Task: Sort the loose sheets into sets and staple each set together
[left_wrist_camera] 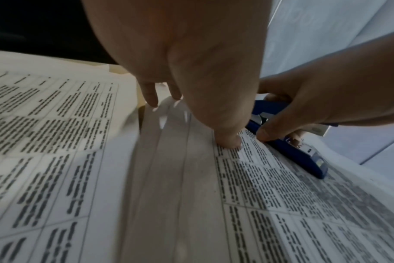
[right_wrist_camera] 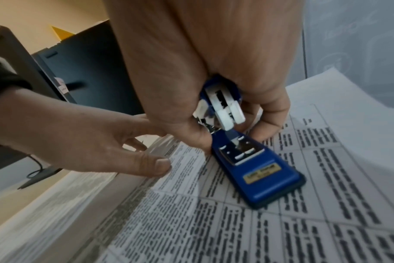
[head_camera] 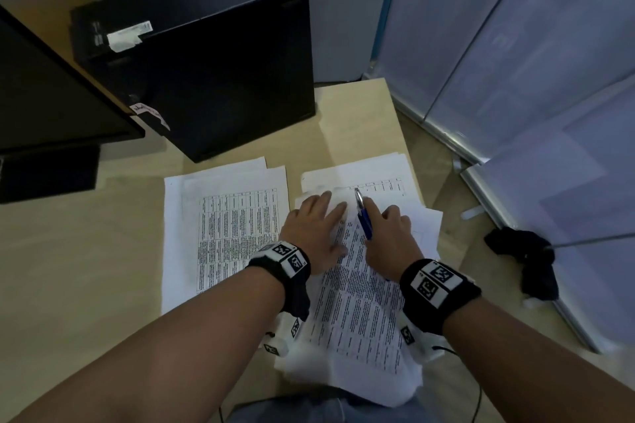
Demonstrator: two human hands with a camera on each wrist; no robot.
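The right hand (right_wrist_camera: 214, 80) grips a blue metal-and-plastic stapler (right_wrist_camera: 252, 165) resting on the printed white paper stack (head_camera: 357, 299) at five o'clock on the desk; at its nine o'clock, the left hand (head_camera: 318, 227), fingers straight, presses the sheets flat.

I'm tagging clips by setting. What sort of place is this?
Most likely an office workstation: a black desktop computer tower and a monitor stand on a light wooden desk, printed table sheets are spread out, and frosted glass partitions run alongside.
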